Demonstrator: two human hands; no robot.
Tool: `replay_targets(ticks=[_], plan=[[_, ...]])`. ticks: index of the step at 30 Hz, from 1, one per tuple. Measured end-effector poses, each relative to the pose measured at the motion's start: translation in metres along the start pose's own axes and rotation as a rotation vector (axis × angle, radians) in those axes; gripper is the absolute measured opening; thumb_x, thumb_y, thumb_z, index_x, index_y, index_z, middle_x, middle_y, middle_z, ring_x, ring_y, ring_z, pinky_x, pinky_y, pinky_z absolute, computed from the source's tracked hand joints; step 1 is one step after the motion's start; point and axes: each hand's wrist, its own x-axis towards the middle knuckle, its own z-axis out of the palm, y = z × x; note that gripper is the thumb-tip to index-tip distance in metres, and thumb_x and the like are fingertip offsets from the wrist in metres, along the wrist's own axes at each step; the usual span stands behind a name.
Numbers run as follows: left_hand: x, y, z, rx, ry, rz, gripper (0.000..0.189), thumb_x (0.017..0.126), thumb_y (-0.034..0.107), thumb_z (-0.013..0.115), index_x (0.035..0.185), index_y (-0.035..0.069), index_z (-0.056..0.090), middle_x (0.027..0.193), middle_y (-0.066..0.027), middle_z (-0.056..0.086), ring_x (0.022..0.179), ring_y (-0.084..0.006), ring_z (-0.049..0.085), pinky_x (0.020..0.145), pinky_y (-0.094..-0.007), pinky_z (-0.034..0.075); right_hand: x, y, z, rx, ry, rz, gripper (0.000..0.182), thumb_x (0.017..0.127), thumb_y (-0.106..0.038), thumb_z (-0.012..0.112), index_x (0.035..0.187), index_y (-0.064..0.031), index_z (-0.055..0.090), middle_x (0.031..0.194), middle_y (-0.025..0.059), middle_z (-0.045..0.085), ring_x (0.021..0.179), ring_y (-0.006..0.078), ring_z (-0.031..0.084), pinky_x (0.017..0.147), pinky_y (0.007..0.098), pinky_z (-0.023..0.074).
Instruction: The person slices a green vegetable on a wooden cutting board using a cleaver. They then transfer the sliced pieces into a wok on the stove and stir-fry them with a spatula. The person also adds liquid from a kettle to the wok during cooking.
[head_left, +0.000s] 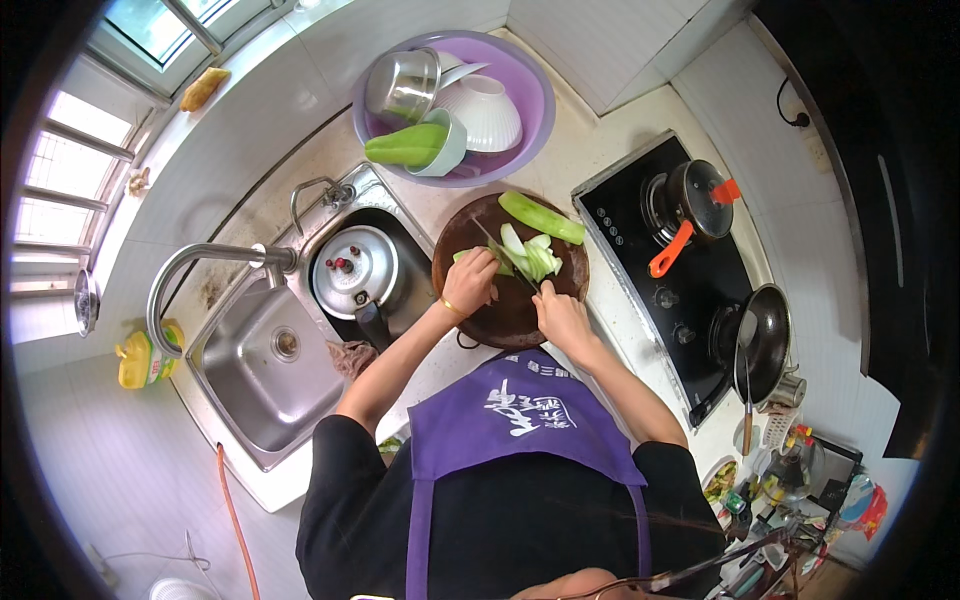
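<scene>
A round dark wooden chopping board (491, 322) lies on the counter in front of me. My left hand (472, 281) presses on a piece of peeled green gourd (505, 268), which is mostly hidden under the fingers. In my right hand (562, 313) is the handle of a kitchen knife (491, 238). Its blade runs up and left across the board, close to my left fingers. Pale green gourd slices (538, 257) are heaped just right of the blade. Along the board's far right edge rests a longer peeled gourd length (541, 217), partly overhanging the rim.
Beyond the board, a purple basin (536, 90) holds bowls, a metal pot and a green gourd (409, 145). At left, a pressure cooker (356, 271) sits in one basin of the steel sink (262, 375). A black gas hob (645, 262) with a saucepan (697, 199) and wok (766, 345) is at right.
</scene>
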Motion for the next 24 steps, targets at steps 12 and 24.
replay_targets(ticks=[12,24], plan=[[0.000,-0.005,-0.007,0.036,0.018,0.018,0.022,0.061,0.010,0.061,0.082,0.004,0.059,0.085,-0.0065,0.054,0.085,-0.0237,0.054,0.074,-0.0331,0.045,0.005,0.001,0.004,-0.001,0.014,-0.026,0.019,0.089,-0.017,0.050,0.084,0.0014,0.048,0.059,0.0231,0.059,0.058,0.0404,0.061,0.053,0.0507,0.0480],[-0.003,-0.008,-0.011,0.004,0.019,-0.007,0.019,0.063,0.000,0.057,0.081,0.003,0.059,0.087,-0.0074,0.055,0.085,-0.0243,0.054,0.072,-0.0324,0.045,0.008,0.001,0.011,-0.001,0.009,-0.032,0.020,0.089,-0.018,0.051,0.085,0.0013,0.048,0.060,0.0234,0.059,0.058,0.0413,0.061,0.054,0.0506,0.0483]])
